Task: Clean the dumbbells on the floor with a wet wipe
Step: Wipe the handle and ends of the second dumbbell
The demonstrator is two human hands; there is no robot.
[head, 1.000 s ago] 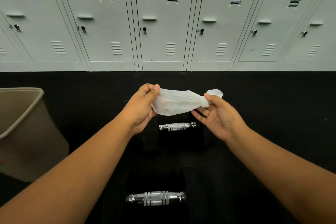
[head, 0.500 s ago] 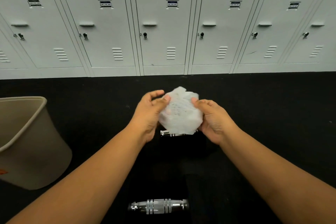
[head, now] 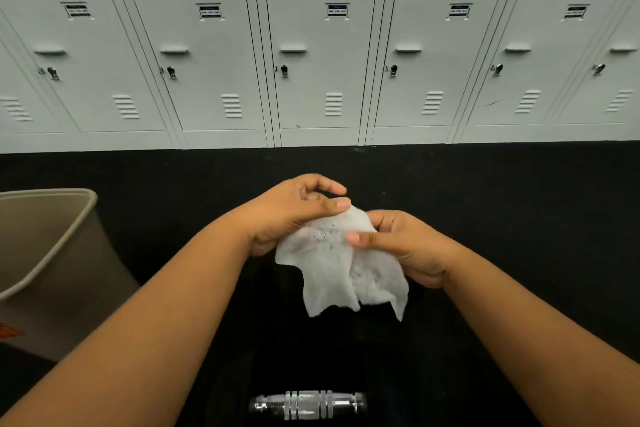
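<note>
Both hands, the left hand [head: 294, 215] and the right hand [head: 405, 246], pinch the wet wipe [head: 341, 270] above the dumbbell [head: 308, 405]. The wipe looks soft and limp; the dumbbell probably heavy, best gripped at its chrome handle.

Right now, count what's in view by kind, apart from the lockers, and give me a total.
Wet wipe: 1
Dumbbell, chrome handle showing: 1
Waste bin: 1
Hands: 2, left hand and right hand, both holding the wipe
Total: 5
</note>
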